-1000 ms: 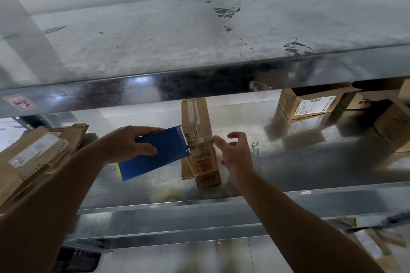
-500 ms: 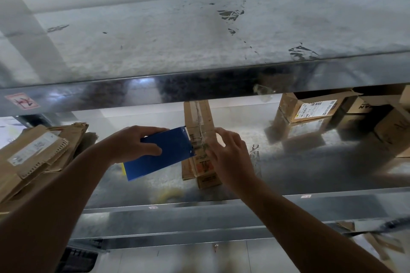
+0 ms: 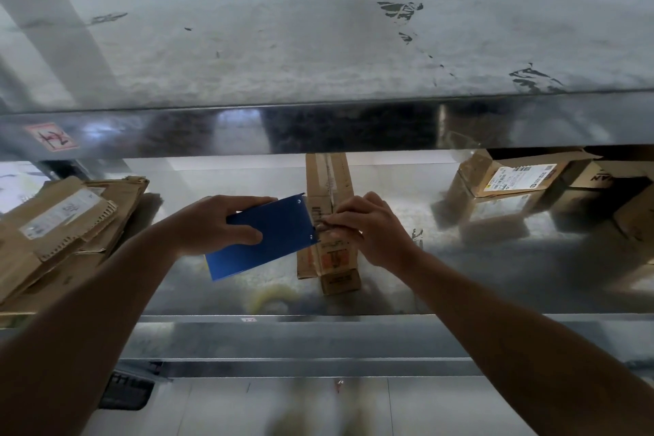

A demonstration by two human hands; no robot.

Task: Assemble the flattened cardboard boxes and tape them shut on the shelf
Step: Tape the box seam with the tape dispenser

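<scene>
A narrow brown cardboard box lies lengthwise on the metal shelf, with a strip of clear tape along its top seam. My left hand grips a blue tape dispenser just left of the box. My right hand is at the dispenser's front edge, over the box, fingertips pinching the end of the tape. The box's middle is hidden behind my right hand.
A pile of flattened cardboard boxes lies at the shelf's left end. Assembled boxes with a white label stand at the back right. An upper metal shelf overhangs close above. A yellowish smear shows near the front edge.
My right hand moved left from beside the box onto the dispenser's front edge and closed its fingertips on the tape end. The left hand and dispenser barely shifted.
</scene>
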